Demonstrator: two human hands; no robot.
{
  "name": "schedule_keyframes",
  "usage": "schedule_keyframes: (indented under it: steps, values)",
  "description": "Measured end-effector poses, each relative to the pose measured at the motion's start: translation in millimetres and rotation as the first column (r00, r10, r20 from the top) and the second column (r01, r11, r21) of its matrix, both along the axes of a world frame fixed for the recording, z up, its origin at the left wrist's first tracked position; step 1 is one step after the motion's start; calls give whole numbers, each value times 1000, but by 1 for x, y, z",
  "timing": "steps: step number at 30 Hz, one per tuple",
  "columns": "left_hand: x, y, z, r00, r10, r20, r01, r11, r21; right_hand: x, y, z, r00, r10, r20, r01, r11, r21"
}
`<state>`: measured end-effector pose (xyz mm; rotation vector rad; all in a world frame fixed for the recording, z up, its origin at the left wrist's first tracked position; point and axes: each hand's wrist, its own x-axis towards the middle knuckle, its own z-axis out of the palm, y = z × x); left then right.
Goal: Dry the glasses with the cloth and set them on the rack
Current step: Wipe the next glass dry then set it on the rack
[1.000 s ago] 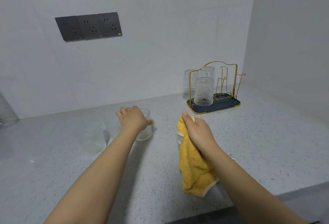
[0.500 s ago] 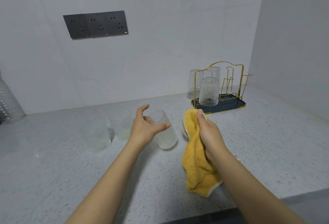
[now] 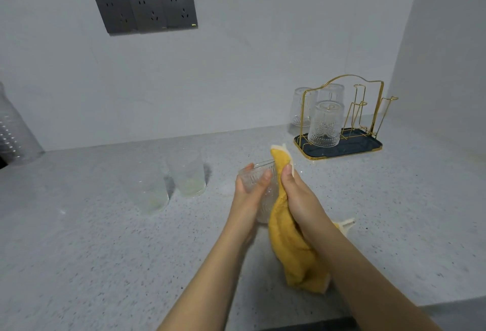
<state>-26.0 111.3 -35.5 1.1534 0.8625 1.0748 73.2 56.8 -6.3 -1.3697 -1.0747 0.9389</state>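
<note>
- A ribbed glass (image 3: 259,188) is gripped by the left hand (image 3: 249,194), tilted, mouth up and rightward.
- The yellow cloth (image 3: 286,241) is clutched in the right hand (image 3: 297,196), touching the glass's right side.
- The rack (image 3: 339,144) is seen far right, nearer the right hand.

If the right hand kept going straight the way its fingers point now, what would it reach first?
Past the yellow cloth it grips, the right hand points up and away toward the gold rack; probably its tray edge comes first, though depth is hard to judge.
</note>
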Motion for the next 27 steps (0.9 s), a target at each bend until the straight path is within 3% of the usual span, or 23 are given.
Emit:
schedule_keyframes:
  steps: [4,8,11,12,14,16,18,20,24,27]
  values:
    - [4,3,-4,998,53,40,-52,999,-11,4,18,-2,999,26,37,-29,998,57]
    - [2,9,-3,959,168,230,-117,968,-221,-6,16,-25,963,65,261,-143,945,293]
    - [-1,12,-4,950,195,246,-134,960,-245,-14,16,-39,920,35,390,-193,908,373]
    - [-1,11,-4,952,179,247,-120,965,-233,-14,17,-39,937,31,349,-169,913,372]
    - [0,9,-6,969,126,211,-82,976,-204,-11,19,-31,992,7,123,-41,960,276]
    - [2,6,-4,983,61,176,-33,987,-155,-2,25,-19,994,-53,-96,53,999,3]
    - [2,4,-3,988,-30,154,48,992,-116,8,28,-16,971,-52,-234,13,986,-165]
    - [0,6,0,995,-34,99,38,998,-41,6,22,-15,948,-52,-315,6,989,-145]
    - [-4,6,3,992,85,-93,-74,991,112,-2,16,-24,994,-54,-98,53,999,-10]
    - [0,0,4,990,57,-133,-41,992,121,-8,9,-26,999,0,39,-5,991,135]
